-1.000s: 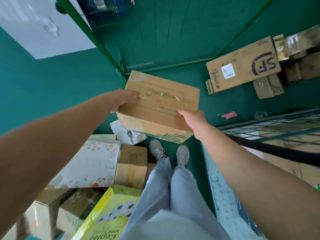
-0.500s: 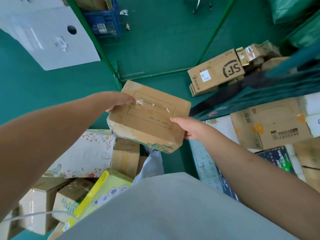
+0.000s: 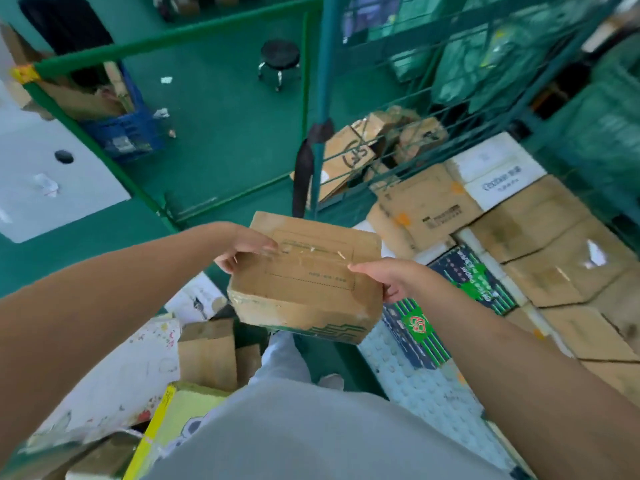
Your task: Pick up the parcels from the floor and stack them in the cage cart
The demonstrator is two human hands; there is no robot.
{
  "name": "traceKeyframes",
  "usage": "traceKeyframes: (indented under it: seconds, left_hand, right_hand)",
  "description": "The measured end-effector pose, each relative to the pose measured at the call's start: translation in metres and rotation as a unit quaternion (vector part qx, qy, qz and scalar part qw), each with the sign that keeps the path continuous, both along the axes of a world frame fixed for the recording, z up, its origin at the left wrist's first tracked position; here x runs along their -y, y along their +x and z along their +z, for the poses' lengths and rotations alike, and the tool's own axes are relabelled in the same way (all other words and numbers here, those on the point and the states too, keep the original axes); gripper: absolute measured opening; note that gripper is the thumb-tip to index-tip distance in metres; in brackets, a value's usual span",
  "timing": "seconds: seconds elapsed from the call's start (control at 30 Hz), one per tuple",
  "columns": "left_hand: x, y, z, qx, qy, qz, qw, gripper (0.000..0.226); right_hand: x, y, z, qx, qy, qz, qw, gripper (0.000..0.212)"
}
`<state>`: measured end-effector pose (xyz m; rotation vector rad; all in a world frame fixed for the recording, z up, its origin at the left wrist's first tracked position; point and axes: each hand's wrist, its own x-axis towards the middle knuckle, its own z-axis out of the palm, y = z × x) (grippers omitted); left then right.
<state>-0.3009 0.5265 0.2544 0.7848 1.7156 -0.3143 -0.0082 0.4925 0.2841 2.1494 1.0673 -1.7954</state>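
Left hand [image 3: 244, 245] grips the cardboard parcel's [image 3: 304, 278] left edge, right hand [image 3: 391, 277] clamps its right edge; it's held in the air by the cage cart's [image 3: 408, 368] open near edge, stacked boxes [image 3: 540, 244] inside, more parcels [image 3: 207, 355] on the floor's left side.

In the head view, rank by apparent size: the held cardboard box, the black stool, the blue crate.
1. held cardboard box, though it is nearest the camera
2. blue crate
3. black stool, farthest away, so true size is unsure
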Motion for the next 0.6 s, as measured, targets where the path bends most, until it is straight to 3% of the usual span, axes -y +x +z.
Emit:
traceKeyframes:
  seconds: [0.1,0.33,0.47,0.6]
  left_hand:
    - [-0.006,0.053,0.004,0.042,-0.001,-0.03,0.999,0.073]
    - [-0.025,0.169,0.025,0.107,0.025,-0.089,0.99,0.058]
    - [-0.046,0.229,0.034,0.127,0.022,-0.14,0.982,0.042]
    - [-0.079,0.277,0.024,0.135,0.013,-0.181,0.974,0.065]
  right_hand:
    - [0.009,0.049,0.021,0.014,0.04,-0.048,0.998,0.07]
    - [0.02,0.149,0.049,0.045,0.114,-0.174,0.977,0.047]
    - [0.016,0.204,0.045,0.096,0.138,-0.242,0.956,0.074]
    - [0.007,0.245,0.044,0.12,0.14,-0.295,0.938,0.095]
